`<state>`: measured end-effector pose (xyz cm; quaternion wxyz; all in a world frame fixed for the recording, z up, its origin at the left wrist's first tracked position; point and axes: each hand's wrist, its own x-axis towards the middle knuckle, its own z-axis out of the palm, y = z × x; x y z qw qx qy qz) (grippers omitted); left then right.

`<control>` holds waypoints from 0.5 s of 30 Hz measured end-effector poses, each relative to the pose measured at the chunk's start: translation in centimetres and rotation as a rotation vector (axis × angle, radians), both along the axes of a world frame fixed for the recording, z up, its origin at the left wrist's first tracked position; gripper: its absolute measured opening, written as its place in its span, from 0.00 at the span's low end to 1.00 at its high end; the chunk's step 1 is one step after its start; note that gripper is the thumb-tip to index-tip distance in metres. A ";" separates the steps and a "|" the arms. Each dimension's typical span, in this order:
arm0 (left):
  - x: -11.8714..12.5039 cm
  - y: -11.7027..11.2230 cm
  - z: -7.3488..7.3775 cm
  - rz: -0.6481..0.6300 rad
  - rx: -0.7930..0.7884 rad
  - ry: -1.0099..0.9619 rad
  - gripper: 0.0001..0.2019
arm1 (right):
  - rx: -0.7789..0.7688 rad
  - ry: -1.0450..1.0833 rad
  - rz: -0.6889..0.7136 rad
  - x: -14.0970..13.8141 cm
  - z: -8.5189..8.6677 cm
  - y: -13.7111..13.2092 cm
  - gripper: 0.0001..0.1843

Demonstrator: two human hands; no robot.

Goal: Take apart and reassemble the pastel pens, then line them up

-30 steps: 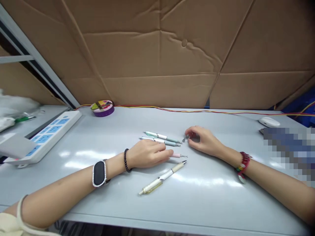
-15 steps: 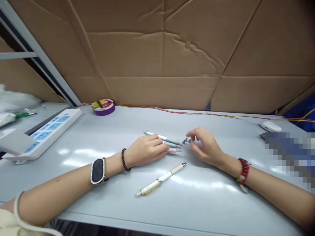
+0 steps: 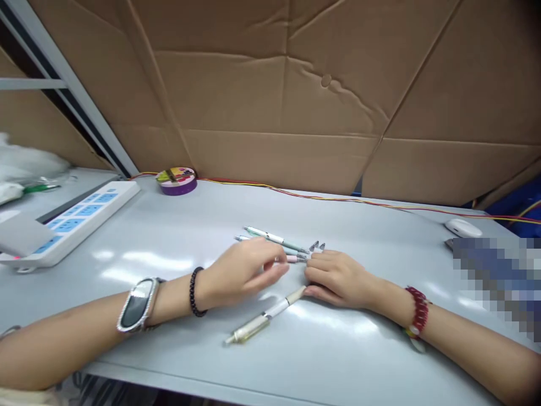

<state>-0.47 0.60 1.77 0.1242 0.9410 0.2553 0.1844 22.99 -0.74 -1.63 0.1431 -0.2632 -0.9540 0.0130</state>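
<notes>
A cream and white pen [image 3: 257, 322] lies slantwise near the front of the desk. At its far tip, my right hand [image 3: 336, 277] has its fingers closed, thumb and fingertips on the pen's end. My left hand [image 3: 243, 269] hovers by the other pens, thumb and forefinger apart, holding nothing I can see. A green and white pen [image 3: 274, 237] rests behind it. A blue pen [image 3: 242, 238] and a pink pen [image 3: 292, 259] are partly covered by the left hand. Beyond my right fingers stand small silver pen tips [image 3: 314, 246].
A white power strip [image 3: 105, 203] with blue sockets lies at the left. Near the back edge sits a round purple box [image 3: 177, 183], beside red and yellow wires [image 3: 296, 195]. A white case [image 3: 462, 228] rests at the right, by a blurred-out object. Cardboard [image 3: 236, 96] walls the back.
My right hand has come down and left from the silver tips to the cream pen's end. My left hand has lifted off the pens and shifted left, with its thumb now spread.
</notes>
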 end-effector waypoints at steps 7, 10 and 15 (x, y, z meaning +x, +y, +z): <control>0.4 -2.2 -1.1 -0.013 -0.039 0.162 0.12 | -0.013 -0.040 0.011 0.0 0.2 -0.3 0.21; 0.5 -1.5 -2.0 0.004 0.100 0.193 0.07 | 0.045 -0.026 0.032 -0.2 0.0 -0.4 0.18; 0.6 -0.8 -2.8 0.017 0.361 0.193 0.14 | 0.197 0.104 0.012 -0.2 -0.4 -0.5 0.23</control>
